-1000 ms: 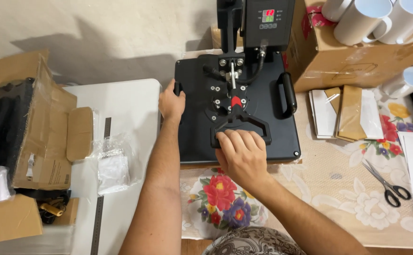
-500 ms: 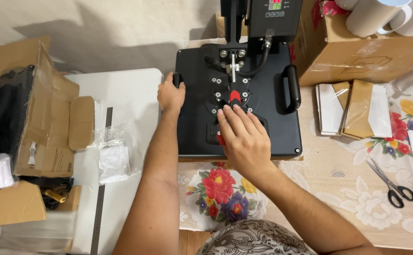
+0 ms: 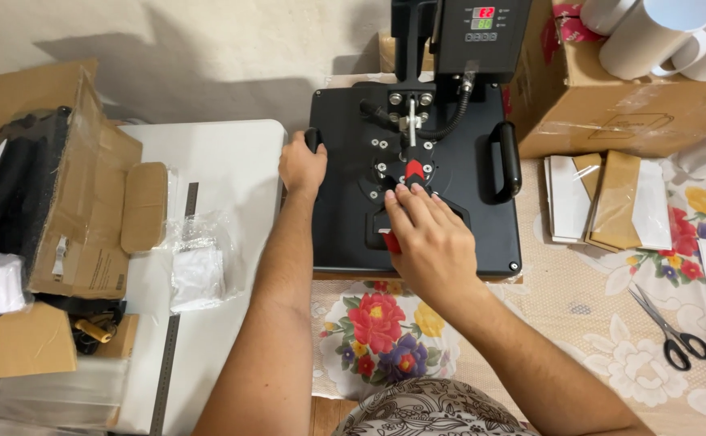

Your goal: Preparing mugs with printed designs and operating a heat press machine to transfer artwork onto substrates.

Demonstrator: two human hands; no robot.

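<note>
Heat press [image 3: 418, 169], upper centre of frame, looks heavy and rigid to me; my left hand [image 3: 302, 167] clenches its side handle, my right hand [image 3: 426, 242] rests open-fingered on the top lever.

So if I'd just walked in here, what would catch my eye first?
Probably the big black heat press at top centre, with the left hand gripping its left side handle and the right hand laid flat on its top. Next, the white mugs on a cardboard box at top right, and the flowered tablecloth.
</note>
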